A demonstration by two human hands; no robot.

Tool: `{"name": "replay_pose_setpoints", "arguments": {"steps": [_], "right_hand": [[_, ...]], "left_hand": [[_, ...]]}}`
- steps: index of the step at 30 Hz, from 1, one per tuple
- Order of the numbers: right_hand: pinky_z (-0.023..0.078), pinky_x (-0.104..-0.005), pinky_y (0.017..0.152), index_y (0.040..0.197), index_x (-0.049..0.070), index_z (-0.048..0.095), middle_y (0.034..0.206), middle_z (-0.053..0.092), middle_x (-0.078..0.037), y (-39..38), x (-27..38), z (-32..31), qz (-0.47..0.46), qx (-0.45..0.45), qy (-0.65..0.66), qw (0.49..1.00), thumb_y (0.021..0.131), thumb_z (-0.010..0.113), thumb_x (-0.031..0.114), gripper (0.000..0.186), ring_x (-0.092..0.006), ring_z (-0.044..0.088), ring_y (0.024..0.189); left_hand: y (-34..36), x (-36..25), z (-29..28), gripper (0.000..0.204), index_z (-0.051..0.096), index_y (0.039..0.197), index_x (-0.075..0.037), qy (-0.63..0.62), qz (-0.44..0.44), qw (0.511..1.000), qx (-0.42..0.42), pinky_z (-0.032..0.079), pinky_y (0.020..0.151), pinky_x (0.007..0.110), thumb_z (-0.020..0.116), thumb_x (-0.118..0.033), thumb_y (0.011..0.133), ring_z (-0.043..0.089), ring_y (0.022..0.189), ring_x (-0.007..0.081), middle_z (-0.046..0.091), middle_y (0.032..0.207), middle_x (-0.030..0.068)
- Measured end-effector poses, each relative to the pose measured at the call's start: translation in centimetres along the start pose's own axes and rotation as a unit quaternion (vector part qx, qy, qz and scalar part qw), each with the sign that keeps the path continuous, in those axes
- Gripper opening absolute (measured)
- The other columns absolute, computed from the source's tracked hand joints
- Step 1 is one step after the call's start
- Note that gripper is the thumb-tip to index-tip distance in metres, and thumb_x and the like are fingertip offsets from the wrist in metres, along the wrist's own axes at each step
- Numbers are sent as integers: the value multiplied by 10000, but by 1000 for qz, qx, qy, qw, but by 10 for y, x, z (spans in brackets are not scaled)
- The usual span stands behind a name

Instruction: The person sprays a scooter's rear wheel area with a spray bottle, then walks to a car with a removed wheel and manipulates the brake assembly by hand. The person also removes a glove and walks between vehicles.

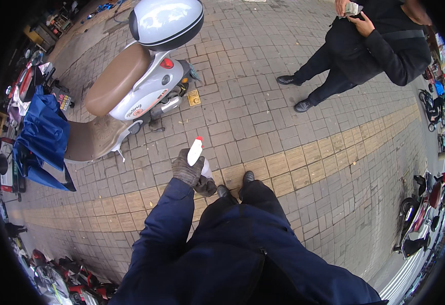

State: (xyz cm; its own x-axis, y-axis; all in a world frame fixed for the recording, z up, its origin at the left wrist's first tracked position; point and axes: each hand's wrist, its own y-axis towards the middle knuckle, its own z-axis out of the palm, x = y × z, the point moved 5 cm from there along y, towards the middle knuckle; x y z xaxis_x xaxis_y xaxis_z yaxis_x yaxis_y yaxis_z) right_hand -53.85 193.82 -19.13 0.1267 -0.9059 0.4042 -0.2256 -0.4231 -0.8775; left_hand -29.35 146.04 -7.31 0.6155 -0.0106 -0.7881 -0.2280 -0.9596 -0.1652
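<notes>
My left hand [187, 170], in a dark grey knitted glove, is closed around a white spray bottle [195, 151] with a red nozzle tip. The nozzle points away from me, and part of the pale bottle body shows beside the glove. The rest of the body is hidden by the fingers. A dark blue sleeve covers my left arm. My right hand is out of view. Beyond the bottle, to the left, stands a silver-white scooter [146, 96] with a brown seat and a rounded top box [167, 23]. The bottle is apart from it.
A person [370, 46] in black stands at the far right, holding a small item in both hands. A blue cover [44, 134] hangs over the scooter's front. Yellow tactile paving [304, 160] crosses the grey bricks. More scooters [423, 213] are parked at right and lower left.
</notes>
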Motion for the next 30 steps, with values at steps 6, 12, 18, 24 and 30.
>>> {"name": "replay_pose_setpoints", "arguments": {"steps": [6, 12, 18, 24, 30], "right_hand": [[502, -390, 843, 1092, 9, 631, 997, 689, -141, -28, -1, -21, -82, 180, -229, 953, 852, 582, 363, 431, -288, 653, 944], [534, -376, 738, 1143, -28, 555, 933, 671, -161, 119, 216, -134, -124, -178, -164, 962, 710, 772, 284, 576, -282, 668, 842], [394, -382, 1040, 1412, 21, 296, 1381, 405, -199, 182, 517, -58, -560, -18, -208, 802, 656, 782, 175, 911, -364, 423, 1271], [412, -397, 1026, 1427, 9, 258, 1409, 368, -219, 263, 584, -24, -528, 51, -161, 832, 635, 766, 155, 952, -400, 428, 1260], [446, -411, 965, 1366, 3, 345, 1376, 397, -207, 366, 596, 18, -552, 92, -130, 818, 670, 759, 213, 837, -400, 483, 1202]], "left_hand": [[14, -7, 10, 388, 579, 1080, -56, 8, -45, 999, 17, 532, 740, 376, 726, -229, 765, 677, 858, 279, 683, 924, 141], [59, -26, 36, 381, 578, 1092, -45, -25, -34, 999, 9, 531, 737, 379, 715, -204, 774, 676, 845, 289, 677, 916, 147], [128, -37, 70, 383, 625, 1024, -44, 68, -33, 997, -7, 496, 796, 419, 730, -298, 758, 615, 896, 334, 641, 929, 166], [198, -5, 98, 493, 627, 1038, -44, 71, -101, 991, 60, 493, 801, 413, 737, -422, 741, 608, 901, 331, 642, 931, 159], [239, 77, 124, 511, 592, 1100, 3, -70, -64, 996, 2, 502, 592, 301, 777, -341, 771, 614, 677, 162, 634, 863, 121]]}}
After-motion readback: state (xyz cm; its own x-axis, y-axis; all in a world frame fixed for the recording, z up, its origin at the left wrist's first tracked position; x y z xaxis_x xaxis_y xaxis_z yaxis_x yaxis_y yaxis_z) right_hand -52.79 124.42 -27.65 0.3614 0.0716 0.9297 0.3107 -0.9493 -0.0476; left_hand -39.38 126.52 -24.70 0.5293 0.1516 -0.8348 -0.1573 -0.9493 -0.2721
